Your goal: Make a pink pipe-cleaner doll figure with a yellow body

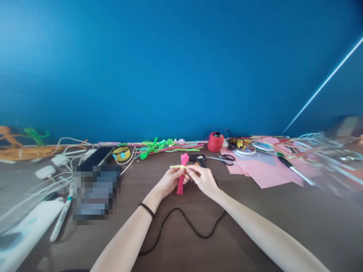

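Observation:
In the middle of the table I hold a small pink pipe-cleaner piece point(180, 186), with a curled top and straight strands hanging below. A pale yellow pipe cleaner point(176, 166) crosses it just under the curled top, one end sticking out to the left. My left hand point(169, 182) is closed around the pink piece at the crossing, thumb in front. From the other side, my right hand point(204, 182) pinches the yellow pipe cleaner close to the pink piece. Fingers partly hide the crossing. Right behind my hands lies a black glue gun point(200, 158).
The glue gun's black cord point(184, 216) loops across the table below my forearms. Scissors point(227, 160), a red thread spool point(215, 142) and pink paper sheets point(269, 172) lie right. Green pipe-cleaner pieces point(154, 146) rest by the blue wall. Left are a phone point(96, 160) and a power strip point(36, 230).

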### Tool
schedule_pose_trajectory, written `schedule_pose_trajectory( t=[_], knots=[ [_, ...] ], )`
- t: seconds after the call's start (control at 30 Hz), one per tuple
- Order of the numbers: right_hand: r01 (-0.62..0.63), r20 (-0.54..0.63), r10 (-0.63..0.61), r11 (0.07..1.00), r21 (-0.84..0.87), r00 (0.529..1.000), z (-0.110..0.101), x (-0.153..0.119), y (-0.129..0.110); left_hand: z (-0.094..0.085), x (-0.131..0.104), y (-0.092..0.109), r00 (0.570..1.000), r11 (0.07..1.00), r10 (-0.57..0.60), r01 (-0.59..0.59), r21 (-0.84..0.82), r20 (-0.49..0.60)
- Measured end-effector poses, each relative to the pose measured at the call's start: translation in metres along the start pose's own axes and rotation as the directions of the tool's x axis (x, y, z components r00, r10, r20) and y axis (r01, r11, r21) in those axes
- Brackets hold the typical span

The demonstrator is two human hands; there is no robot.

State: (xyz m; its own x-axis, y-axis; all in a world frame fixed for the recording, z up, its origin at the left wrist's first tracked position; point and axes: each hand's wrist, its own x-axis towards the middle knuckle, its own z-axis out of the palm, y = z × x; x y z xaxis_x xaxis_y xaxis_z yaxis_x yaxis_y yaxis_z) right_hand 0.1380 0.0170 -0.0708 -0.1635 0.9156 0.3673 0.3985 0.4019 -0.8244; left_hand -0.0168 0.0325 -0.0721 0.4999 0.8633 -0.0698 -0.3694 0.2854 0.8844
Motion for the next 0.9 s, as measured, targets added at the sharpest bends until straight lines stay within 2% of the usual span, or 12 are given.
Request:
schedule_pose_trajectory(
  t=[0.07,0.17,0.23,0.3,0.37,0.53,0.7,0.9],
  knots=[
    [-0.015,-0.015,0.015,1.000,-0.010,1.000,-0.007,0.011,-0.001,-0.002,0.002,0.001,0.999,0.999,0.003,-0.005,-0.052,-0.034],
    [0.008,-0.076,-0.013,0.998,-0.060,0.997,-0.026,0.041,0.003,-0.003,0.005,0.002,0.997,0.994,-0.002,-0.007,-0.109,-0.081],
    [0.067,-0.112,-0.089,0.981,-0.185,0.990,-0.041,0.067,0.008,-0.003,0.005,0.003,0.996,0.992,-0.008,-0.004,-0.124,-0.093],
    [0.083,-0.085,-0.120,0.932,-0.353,0.989,-0.052,0.092,0.014,-0.004,0.005,0.004,0.995,0.991,-0.016,0.003,-0.132,-0.094],
    [0.113,0.044,-0.108,0.801,-0.587,0.993,-0.058,0.111,0.020,-0.004,0.004,0.004,0.996,0.990,-0.018,0.005,-0.144,-0.091],
    [0.200,0.205,-0.081,0.713,-0.672,0.975,-0.047,0.126,0.031,-0.004,0.003,0.004,0.997,0.989,-0.010,-0.002,-0.150,-0.081],
    [0.200,0.238,-0.034,0.661,-0.723,0.971,-0.030,0.127,0.035,-0.004,0.004,0.004,0.998,0.989,-0.002,-0.007,-0.149,-0.063],
    [0.217,0.280,-0.007,0.653,-0.726,0.960,-0.040,0.144,0.024,-0.004,0.005,0.003,0.995,0.986,0.011,-0.028,-0.167,-0.097]
  ],
)
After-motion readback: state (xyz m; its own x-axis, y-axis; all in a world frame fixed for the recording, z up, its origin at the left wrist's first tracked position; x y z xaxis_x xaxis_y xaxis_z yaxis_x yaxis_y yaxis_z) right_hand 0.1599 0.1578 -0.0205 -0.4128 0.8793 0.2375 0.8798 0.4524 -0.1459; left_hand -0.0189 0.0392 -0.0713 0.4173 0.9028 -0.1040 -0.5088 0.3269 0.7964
